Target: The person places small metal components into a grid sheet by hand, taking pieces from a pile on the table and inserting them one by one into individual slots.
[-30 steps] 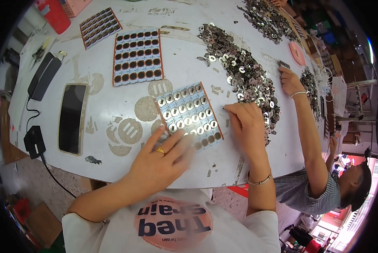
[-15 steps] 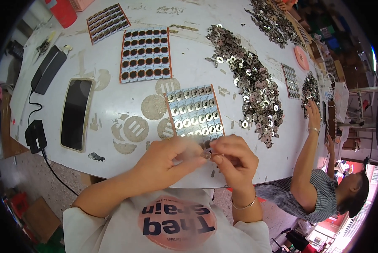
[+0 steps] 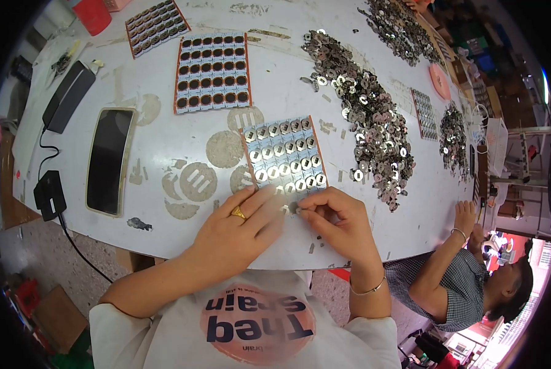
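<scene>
A panel of round pieces in rows (image 3: 286, 149), blue-grey with orange side edges, lies in front of me. Many of its pieces carry shiny silver ring-shaped metal parts with dark centre holes. My left hand (image 3: 238, 224), with a gold ring, rests over the panel's near left corner; its fingers are stretched out, some blurred, with nothing visible in them. At the panel's near edge my right hand (image 3: 342, 224) is closed, thumb and forefinger pinching a small grey metal disc (image 3: 295, 208). The fingers partly hide the nearest row.
A long heap of loose metal parts (image 3: 373, 123) lies to the right, with more heaps beyond. Two panels of dark round pieces (image 3: 212, 74) lie farther off. On the left are a phone (image 3: 110, 161) and a black device with a cable (image 3: 69, 97). A co-worker (image 3: 453, 283) sits at right.
My hands have moved apart from their meeting point; the left has shifted up and left onto the panel's corner. The co-worker's hand has drawn back from the small heap toward the table edge.
</scene>
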A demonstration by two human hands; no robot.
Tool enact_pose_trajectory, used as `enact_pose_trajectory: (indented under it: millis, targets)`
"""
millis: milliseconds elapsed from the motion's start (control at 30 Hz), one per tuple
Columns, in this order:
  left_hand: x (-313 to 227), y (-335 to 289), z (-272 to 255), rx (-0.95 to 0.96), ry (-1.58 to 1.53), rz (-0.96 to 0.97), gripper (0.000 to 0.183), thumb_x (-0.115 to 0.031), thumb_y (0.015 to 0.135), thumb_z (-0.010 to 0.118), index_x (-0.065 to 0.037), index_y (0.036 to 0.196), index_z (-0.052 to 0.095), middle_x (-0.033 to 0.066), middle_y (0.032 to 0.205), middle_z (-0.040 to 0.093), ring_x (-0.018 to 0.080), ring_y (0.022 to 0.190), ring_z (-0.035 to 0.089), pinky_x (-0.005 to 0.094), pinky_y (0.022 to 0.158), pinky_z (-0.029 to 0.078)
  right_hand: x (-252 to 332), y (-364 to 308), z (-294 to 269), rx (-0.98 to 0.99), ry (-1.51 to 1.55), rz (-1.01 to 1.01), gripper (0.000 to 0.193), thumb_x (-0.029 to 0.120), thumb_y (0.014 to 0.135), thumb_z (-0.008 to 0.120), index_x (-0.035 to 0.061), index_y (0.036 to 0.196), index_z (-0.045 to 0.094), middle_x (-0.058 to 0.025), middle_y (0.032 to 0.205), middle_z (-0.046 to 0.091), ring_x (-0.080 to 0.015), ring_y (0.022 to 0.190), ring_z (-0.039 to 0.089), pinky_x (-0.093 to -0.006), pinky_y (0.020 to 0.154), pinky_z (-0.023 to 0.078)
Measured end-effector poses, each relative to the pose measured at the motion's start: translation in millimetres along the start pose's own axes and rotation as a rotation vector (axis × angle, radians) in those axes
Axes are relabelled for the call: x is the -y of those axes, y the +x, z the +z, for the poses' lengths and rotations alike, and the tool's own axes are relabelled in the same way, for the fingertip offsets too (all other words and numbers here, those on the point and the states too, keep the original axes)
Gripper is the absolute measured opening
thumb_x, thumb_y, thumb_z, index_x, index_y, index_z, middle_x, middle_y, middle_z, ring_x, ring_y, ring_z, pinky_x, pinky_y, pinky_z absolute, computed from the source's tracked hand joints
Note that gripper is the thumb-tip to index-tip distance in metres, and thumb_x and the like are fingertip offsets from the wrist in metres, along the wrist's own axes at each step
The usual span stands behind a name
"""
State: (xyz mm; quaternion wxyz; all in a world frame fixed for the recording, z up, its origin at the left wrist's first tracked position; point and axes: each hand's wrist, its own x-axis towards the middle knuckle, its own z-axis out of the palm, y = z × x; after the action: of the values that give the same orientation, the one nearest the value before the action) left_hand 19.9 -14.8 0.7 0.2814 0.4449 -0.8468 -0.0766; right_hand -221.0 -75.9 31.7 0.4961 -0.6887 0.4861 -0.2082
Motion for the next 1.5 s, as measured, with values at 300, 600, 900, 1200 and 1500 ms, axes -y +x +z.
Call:
enact_pose_trajectory:
  millis: [300, 600, 900, 1200, 1500]
  targets:
    - [3, 1, 4, -0.027, 0.016, 0.024, 0.019, -0.011, 0.085, 0.073, -0.006, 0.104, 0.074, 0.0116, 0.126, 0.072, 0.0306, 0.125, 0.067, 0.0467, 0.107, 0.054, 12, 10, 5, 0.023, -0.168, -0.025, 0.018, 0.008, 0.091, 0.078, 0.0075, 0.109, 0.075, -0.0076, 0.097, 0.069, -0.0190, 0.073, 0.064, -0.0317, 0.066, 0.053]
    - [-1, 4, 6, -0.025, 0.038, 0.027, 0.018, -0.010, 0.085, 0.072, -0.003, 0.101, 0.072, 0.0153, 0.126, 0.070, 0.0336, 0.124, 0.066, 0.0458, 0.102, 0.058, 8, 6, 11, 0.002, -0.374, -0.131, 0.018, 0.014, 0.091, 0.078, 0.0079, 0.106, 0.072, -0.0097, 0.100, 0.068, -0.0309, 0.084, 0.069, -0.0410, 0.072, 0.056]
    - [-2, 1, 11, -0.068, 0.029, 0.004, 0.029, -0.009, 0.081, 0.073, -0.006, 0.109, 0.075, 0.0114, 0.122, 0.069, 0.0317, 0.123, 0.064, 0.0452, 0.101, 0.055, 8, 4, -5, -0.099, -0.433, -0.228, 0.021, 0.003, 0.090, 0.072, 0.0075, 0.110, 0.072, -0.0098, 0.106, 0.070, -0.0327, 0.093, 0.068, -0.0432, 0.078, 0.057]
    - [-4, 4, 14, -0.058, 0.051, -0.060, 0.033, -0.010, 0.078, 0.076, -0.009, 0.111, 0.076, 0.0100, 0.129, 0.066, 0.0291, 0.128, 0.062, 0.0465, 0.111, 0.048, -19, 7, -31, -0.325, -0.669, -0.316, 0.036, -0.009, 0.087, 0.066, 0.0048, 0.120, 0.072, -0.0142, 0.111, 0.070, -0.0347, 0.102, 0.065, -0.0422, 0.090, 0.054]
    - [-2, 5, 12, 0.008, -0.014, -0.025, 0.032, -0.009, 0.080, 0.078, -0.007, 0.112, 0.075, 0.0122, 0.137, 0.065, 0.0311, 0.135, 0.059, 0.0495, 0.116, 0.044, -15, 5, -29, -0.444, -0.624, -0.120, 0.025, -0.001, 0.090, 0.073, 0.0051, 0.114, 0.074, -0.0119, 0.102, 0.068, -0.0303, 0.094, 0.065, -0.0381, 0.083, 0.054]
